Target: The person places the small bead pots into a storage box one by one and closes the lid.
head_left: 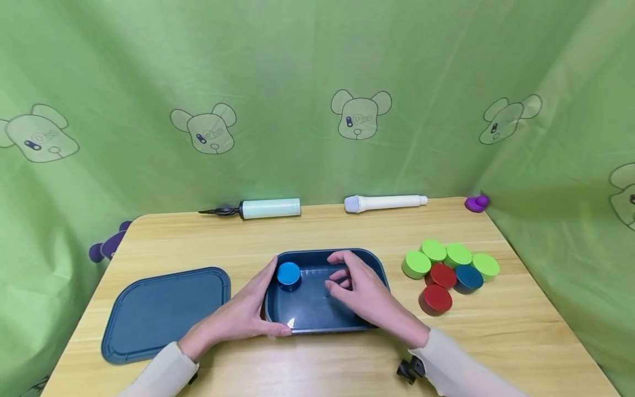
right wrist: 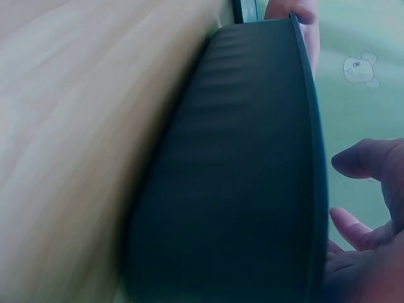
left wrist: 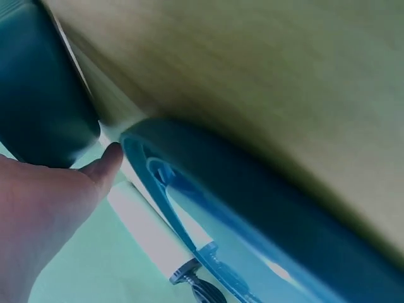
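Note:
A dark blue rectangular box [head_left: 317, 300] stands at the middle of the table. Inside, near its left end, sits one blue round block [head_left: 289, 274] with a bright blue top. My left hand [head_left: 243, 311] holds the box's left end, thumb along the front rim and fingers along the left side. Over the right half of the box hovers my right hand [head_left: 364, 289], its fingers bent and apart from the thumb with nothing between them. The right wrist view shows the outer wall of the box [right wrist: 233, 158] beside that hand's thumb and fingers.
A dark blue flat lid [head_left: 168, 311] lies left of the box. To the right are several green round blocks [head_left: 457, 255], two red ones [head_left: 435, 300] and a blue one [head_left: 468, 279]. A hand pump [head_left: 270, 208] and a white microphone-shaped stick [head_left: 389, 203] lie along the back edge.

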`<state>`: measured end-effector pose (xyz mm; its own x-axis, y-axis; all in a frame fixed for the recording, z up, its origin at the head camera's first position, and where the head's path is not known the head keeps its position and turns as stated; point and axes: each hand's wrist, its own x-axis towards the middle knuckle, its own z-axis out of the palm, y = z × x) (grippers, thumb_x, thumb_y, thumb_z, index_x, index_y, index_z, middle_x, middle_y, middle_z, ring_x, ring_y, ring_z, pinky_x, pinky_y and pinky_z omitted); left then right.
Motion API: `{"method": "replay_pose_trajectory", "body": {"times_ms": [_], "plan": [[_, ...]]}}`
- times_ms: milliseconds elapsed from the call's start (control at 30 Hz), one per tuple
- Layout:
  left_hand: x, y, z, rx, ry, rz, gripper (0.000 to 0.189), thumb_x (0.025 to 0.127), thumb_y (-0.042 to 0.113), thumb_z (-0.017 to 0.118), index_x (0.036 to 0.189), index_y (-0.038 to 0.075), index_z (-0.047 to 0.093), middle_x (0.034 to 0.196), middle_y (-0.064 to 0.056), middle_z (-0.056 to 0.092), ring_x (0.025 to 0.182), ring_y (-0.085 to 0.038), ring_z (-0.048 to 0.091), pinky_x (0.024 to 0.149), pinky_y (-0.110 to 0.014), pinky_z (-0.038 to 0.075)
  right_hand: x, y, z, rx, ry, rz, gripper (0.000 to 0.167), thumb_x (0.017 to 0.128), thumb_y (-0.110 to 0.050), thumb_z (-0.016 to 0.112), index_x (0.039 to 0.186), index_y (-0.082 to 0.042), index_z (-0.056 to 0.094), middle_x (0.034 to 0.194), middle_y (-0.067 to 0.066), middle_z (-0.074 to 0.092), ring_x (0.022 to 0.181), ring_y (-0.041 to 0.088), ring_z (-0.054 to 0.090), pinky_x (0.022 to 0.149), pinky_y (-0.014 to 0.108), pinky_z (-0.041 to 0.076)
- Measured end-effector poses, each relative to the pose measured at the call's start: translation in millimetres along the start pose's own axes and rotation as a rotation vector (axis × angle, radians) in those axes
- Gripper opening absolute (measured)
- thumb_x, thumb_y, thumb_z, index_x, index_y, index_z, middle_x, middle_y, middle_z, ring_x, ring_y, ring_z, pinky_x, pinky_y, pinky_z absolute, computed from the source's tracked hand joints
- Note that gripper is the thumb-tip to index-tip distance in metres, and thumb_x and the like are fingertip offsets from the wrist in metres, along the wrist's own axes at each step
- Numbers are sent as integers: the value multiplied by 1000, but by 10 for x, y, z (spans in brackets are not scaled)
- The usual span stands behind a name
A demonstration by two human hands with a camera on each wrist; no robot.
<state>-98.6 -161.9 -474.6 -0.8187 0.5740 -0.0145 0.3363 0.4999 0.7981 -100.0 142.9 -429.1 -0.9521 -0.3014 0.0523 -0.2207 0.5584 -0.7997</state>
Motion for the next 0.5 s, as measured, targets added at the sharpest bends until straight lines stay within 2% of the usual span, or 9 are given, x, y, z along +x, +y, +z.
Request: {"method": "replay_pose_trajectory", "body": {"times_ms": [267, 500], "plan": [[6, 7, 22, 81, 28, 3, 139, 83, 61, 92, 177, 19, -2, 182, -3, 5, 165, -28, 14, 126, -59, 25, -142, 72, -201, 46, 44, -11, 42, 100, -9, 79, 138, -9, 61, 122, 10, 71, 95, 14, 70, 88, 32, 60], [22, 17, 56, 129, 52, -9, 140, 83, 64, 91, 177, 18, -2, 182, 0, 5, 165, -28, 16, 126, -58, 25, -240, 148, -343, 23, 84, -12, 40, 101, -10, 79, 137, -12, 61, 119, 6, 72, 98, 15, 70, 87, 30, 60]]}}
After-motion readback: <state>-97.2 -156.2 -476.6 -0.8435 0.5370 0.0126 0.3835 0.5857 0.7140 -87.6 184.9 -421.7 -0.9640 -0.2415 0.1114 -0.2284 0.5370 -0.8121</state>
